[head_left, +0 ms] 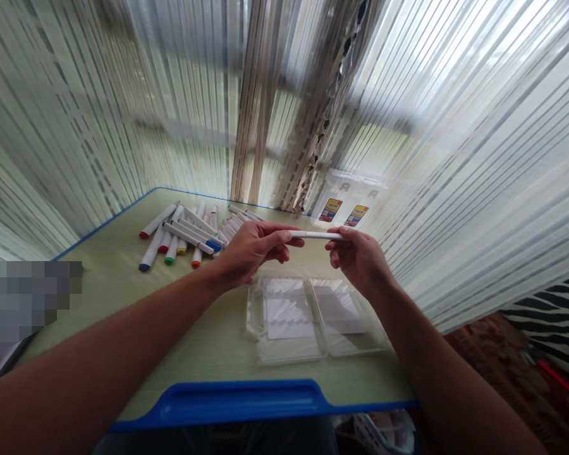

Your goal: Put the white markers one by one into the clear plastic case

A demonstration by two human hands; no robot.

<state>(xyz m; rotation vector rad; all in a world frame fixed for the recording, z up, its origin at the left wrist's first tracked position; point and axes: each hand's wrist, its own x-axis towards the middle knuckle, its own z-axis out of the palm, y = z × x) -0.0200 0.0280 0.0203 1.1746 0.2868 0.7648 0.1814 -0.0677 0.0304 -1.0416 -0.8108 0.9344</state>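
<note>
The white marker (315, 235) lies level, its long axis running left to right above the open clear plastic case (313, 316) on the counter (123, 284), pinched at one end by the left hand (253, 249) and at the other by the right hand (358, 259).

Marker (315, 235): smooth white plastic barrel, slight sheen. Loose markers (184, 235): same plastic, coloured caps. Open case (313, 316): clear glossy plastic, ribbed inside. Tabletop (123, 278): pale wood-grain laminate, matt; blue plastic rim, glossy. Curtains (455, 158): thin striped cloth, semi-sheer.
</note>
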